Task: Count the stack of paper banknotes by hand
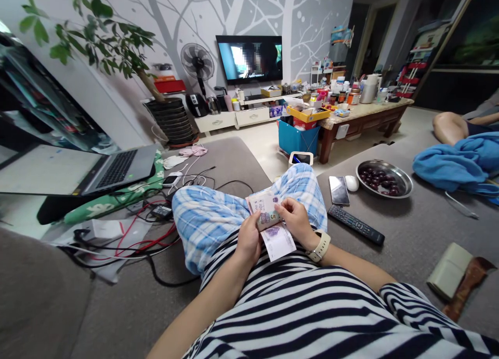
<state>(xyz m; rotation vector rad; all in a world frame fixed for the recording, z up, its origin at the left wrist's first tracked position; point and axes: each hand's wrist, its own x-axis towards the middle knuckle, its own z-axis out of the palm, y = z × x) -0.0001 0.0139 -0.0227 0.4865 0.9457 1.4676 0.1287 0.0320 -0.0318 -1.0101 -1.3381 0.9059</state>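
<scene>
Over my lap I hold a small stack of banknotes, the top part showing a figure 5. My left hand is closed on the stack's left side, thumb on top. At its right edge my right hand pinches the notes between thumb and fingers. A purple-printed note sticks out below, toward my body. A pale watch is on my right wrist. Beneath the hands are blue checked trousers and a striped shirt.
To the right lie a remote control, a phone, a white mouse, a steel bowl of dark fruit and a pale wallet. A laptop and tangled cables lie left. Another person's leg shows far right.
</scene>
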